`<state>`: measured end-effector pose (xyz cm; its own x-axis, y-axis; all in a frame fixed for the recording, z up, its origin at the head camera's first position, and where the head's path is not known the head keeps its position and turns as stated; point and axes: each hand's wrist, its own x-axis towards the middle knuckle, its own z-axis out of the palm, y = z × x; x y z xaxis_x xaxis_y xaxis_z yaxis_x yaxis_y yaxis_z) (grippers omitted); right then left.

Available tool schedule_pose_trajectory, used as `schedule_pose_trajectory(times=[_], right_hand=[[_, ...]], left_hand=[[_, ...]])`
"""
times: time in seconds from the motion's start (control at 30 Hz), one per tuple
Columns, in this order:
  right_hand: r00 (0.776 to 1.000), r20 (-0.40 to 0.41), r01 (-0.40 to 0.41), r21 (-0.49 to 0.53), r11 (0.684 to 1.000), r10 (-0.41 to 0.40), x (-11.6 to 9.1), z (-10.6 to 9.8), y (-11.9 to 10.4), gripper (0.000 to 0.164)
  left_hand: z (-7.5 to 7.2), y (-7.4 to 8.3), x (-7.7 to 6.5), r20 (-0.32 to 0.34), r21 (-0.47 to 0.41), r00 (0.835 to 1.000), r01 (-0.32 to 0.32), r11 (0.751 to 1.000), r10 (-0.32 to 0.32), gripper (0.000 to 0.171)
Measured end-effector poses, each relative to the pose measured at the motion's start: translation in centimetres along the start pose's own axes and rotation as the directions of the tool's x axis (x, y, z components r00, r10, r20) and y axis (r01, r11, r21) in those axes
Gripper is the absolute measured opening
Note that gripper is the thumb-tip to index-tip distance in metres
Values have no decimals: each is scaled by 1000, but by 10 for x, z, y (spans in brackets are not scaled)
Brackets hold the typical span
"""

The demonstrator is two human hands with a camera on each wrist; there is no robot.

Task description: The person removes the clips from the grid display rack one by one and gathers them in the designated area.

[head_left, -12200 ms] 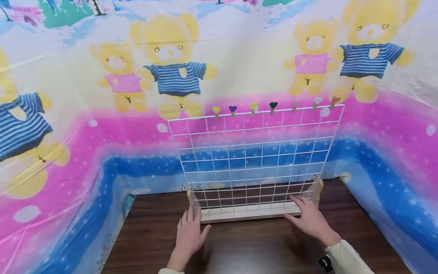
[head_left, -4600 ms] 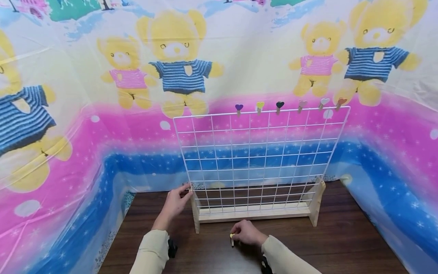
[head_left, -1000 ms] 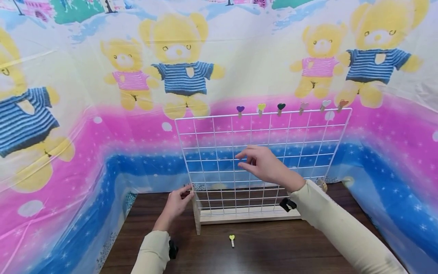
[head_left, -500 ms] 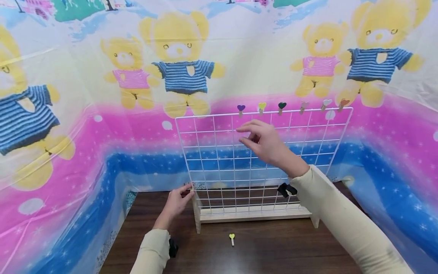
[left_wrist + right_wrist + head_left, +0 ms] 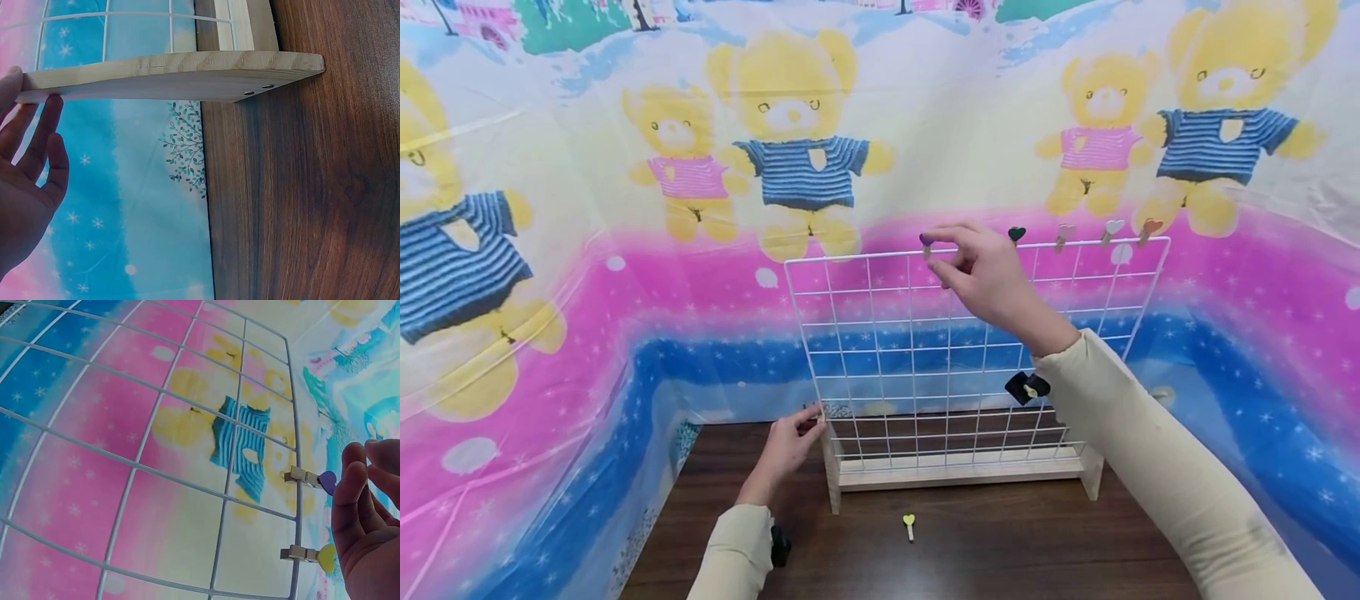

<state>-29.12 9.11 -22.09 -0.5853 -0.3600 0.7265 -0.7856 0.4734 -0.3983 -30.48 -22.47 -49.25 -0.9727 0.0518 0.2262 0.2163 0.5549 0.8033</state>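
A white wire grid rack [image 5: 950, 333] stands upright on a wooden base [image 5: 958, 477]. My left hand [image 5: 786, 450] pinches the top of the base's left side panel [image 5: 169, 78], thumb and fingers on either side of it. High at the grid's top bar, my right hand [image 5: 988, 275] has thumb and index finger curved and slightly apart at a small clothespin with a purple heart [image 5: 327, 482]. The fingertips partly cover that clothespin in the head view. Below it in the right wrist view, a yellow-heart clothespin [image 5: 325, 558] is clipped to the same bar.
Several more heart clothespins, including a dark green one [image 5: 1017, 234] and a white one [image 5: 1112, 228], line the top bar to the right. A loose yellow-heart clothespin [image 5: 909, 526] lies on the dark wood table [image 5: 1037, 542]. A bear-print cloth [image 5: 700, 358] hangs behind and at both sides.
A yellow-heart clothespin has gone from the rack's top left to the table. My right hand has since risen to the purple-heart clothespin; over the last second my left hand stays put.
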Motion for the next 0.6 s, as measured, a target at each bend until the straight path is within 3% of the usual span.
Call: schedule_pose_trajectory(times=[0.23, 0.6], right_hand=[[990, 76, -113, -78, 990, 119, 9, -2, -1, 44], [950, 170, -254, -65, 965, 261, 19, -1, 1, 40]], left_hand=[[-1, 0, -1, 6, 3, 1000, -7, 1000, 7, 37], [-1, 1, -1, 6, 2, 1000, -3, 1000, 3, 37]])
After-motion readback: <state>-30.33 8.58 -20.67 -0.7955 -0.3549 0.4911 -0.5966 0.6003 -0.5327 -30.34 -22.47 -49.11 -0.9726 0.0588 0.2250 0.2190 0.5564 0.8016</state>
